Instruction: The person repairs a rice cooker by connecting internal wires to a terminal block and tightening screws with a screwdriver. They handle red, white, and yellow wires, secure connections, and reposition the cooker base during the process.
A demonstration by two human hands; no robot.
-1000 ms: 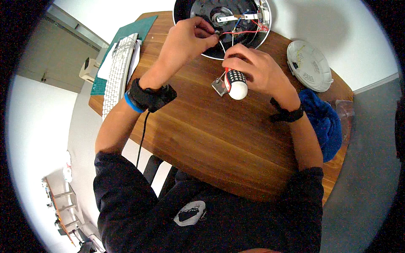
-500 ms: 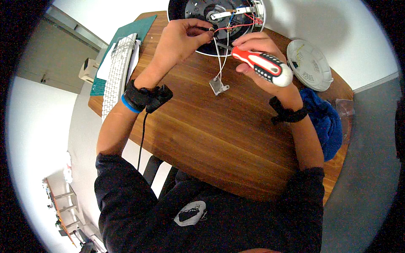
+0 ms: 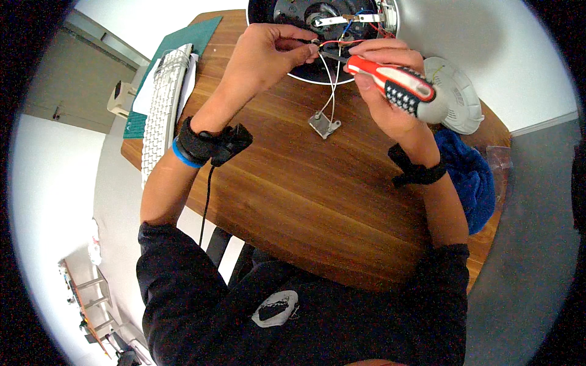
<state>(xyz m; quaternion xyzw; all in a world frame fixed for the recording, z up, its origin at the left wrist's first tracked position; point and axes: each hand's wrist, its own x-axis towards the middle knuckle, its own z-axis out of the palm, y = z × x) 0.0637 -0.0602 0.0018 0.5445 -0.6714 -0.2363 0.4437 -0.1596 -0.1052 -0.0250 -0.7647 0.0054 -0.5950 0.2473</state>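
Note:
My left hand [image 3: 265, 58] pinches a small wire terminal at the near side of a round black appliance housing [image 3: 290, 13] with a pale rim. In my right hand [image 3: 390, 113] is a red, white and black screwdriver [image 3: 400, 85], its shaft pointing left toward the pinched terminal. Whether the tip touches it is hard to tell. A red wire [image 3: 340, 43] leads from there into the housing. Two white wires [image 3: 334, 94] hang down to a small metal plate part [image 3: 324, 125] on the table. My left fingertips partly hide the terminal.
The wooden table [image 3: 293, 195] carries a white keyboard [image 3: 163, 100] and a green mat [image 3: 198, 39] at the left. At the right lie a round pale vented cover [image 3: 467, 100] and a blue cloth [image 3: 464, 177]. A black cable [image 3: 207, 201] hangs from my left wrist strap.
My right hand has turned and shifted slightly right with the screwdriver, whose handle shows a different side. My left hand keeps its pinch. The housing and plate part appear a little further right.

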